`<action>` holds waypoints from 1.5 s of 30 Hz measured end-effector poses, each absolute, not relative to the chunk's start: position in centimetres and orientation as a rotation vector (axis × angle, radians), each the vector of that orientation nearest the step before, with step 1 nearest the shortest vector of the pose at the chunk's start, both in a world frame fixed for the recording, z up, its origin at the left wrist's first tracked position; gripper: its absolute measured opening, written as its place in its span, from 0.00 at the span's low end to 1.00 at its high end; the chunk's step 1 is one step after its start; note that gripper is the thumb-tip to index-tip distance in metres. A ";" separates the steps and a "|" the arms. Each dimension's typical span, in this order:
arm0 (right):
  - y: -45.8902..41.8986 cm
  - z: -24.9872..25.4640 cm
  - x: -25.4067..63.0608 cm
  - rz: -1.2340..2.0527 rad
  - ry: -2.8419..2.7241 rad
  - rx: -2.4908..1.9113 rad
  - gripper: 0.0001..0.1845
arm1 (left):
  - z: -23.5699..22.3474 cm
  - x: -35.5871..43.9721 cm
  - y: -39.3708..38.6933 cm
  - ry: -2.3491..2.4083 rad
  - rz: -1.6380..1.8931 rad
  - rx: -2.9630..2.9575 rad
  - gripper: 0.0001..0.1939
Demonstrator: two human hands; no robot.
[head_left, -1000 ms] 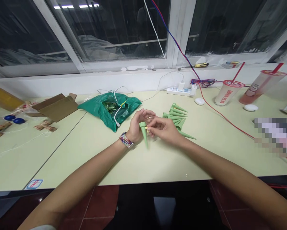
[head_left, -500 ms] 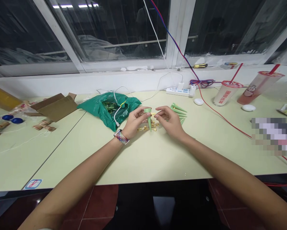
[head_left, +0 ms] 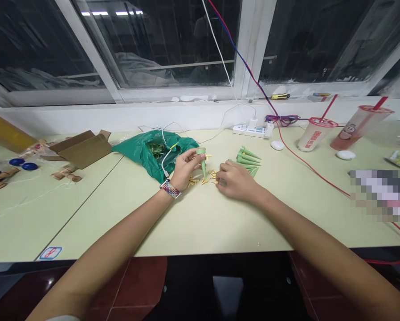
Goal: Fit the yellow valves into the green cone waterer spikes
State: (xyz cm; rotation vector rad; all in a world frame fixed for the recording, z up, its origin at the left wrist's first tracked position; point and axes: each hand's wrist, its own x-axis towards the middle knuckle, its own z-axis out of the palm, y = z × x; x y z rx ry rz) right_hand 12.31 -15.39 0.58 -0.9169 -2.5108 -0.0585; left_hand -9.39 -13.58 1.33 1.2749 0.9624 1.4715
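My left hand (head_left: 185, 169) grips a green plastic cone spike (head_left: 202, 161), wide end up and tip pointing down, just above the table. Small yellow pieces (head_left: 203, 179) lie scattered on the table under and beside it. My right hand (head_left: 235, 179) rests low on the table with fingers curled over the right end of those pieces; whether it pinches one is hidden. A pile of several more green cone spikes (head_left: 248, 158) lies just behind my right hand.
A green plastic bag (head_left: 146, 154) with parts and a white cable (head_left: 167, 154) sits behind my left hand. Cardboard box (head_left: 81, 147) at left. Power strip (head_left: 251, 130), red wire (head_left: 307, 162), two drink cups (head_left: 313, 133), two white oval objects (head_left: 345, 154) at right.
My left hand lifted the cone spike up and away from me. My right hand let go near it and dropped to the yellow pieces on the table.
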 end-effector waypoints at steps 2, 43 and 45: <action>-15.4 0.5 12.3 -0.055 -2.516 -0.901 0.04 | 1.3 -9.4 -13.6 0.961 1.470 1.277 0.23; -13.8 1.9 13.4 0.578 -1.903 -0.785 0.03 | 0.7 -9.1 -14.2 0.900 1.263 1.358 0.24; -13.9 2.0 13.4 0.571 -1.907 -0.777 0.02 | 0.8 -9.1 -14.3 0.912 1.264 1.366 0.25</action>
